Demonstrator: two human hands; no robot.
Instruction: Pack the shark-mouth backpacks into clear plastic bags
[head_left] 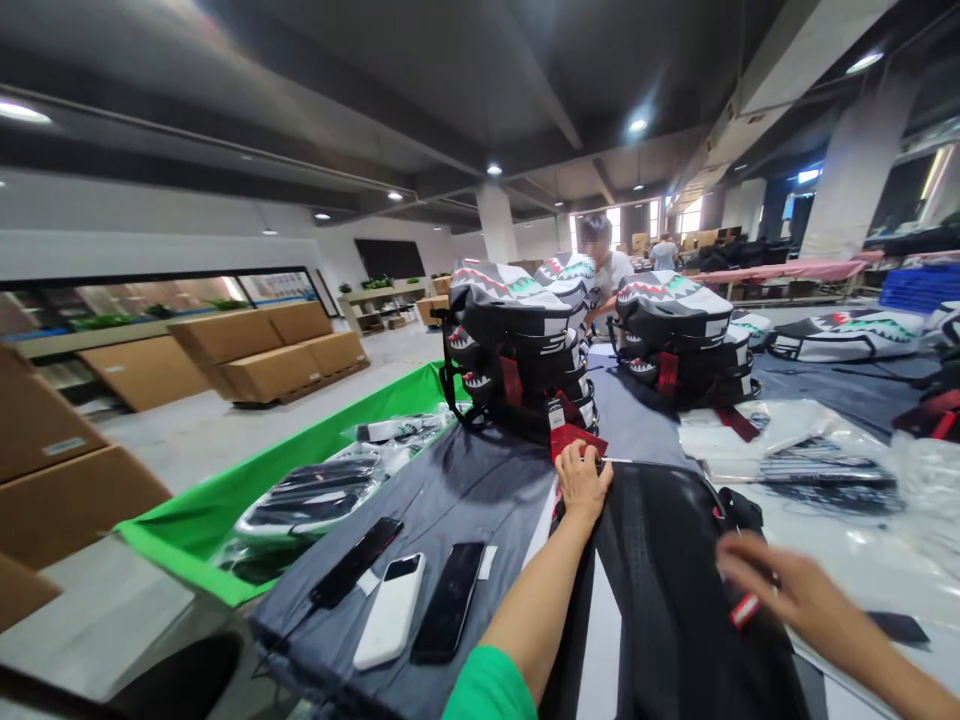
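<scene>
Snagging and toppling look like the main risks around the black bag

The black bag [660, 580] lies flat on the grey-covered table [495, 490], right in front of the person. The left hand [583, 482] is at its far left corner, fingers bent and a little spread, close against the red tag [574, 440]; whether they pinch the tag or only press the edge, I cannot tell. The right hand [784, 580] is over the bag's right side, fingers partly extended and loosely curved, near a red-and-white label [744, 610]. It is blurred, so any hold it has is unclear.

Just beyond the bag's far edge rises a stack of patterned backpacks [517, 340], its straps hanging loose. A sharp pull on the red tag could disturb that stack if the tag belongs to it; the join is hidden. Being piled high and soft, it might also lean over if the bag were shoved forward.

To the left of the bag lie a white phone [390, 610] and a black phone [450, 600]. If the bag swung that way, or the cloth bunched under it, they could be pushed along toward the table's edge.

To the bag's right, loose clear plastic [795, 430] might catch on a strap and drag. Quick movement by the right hand could also crease or tear the label.
</scene>
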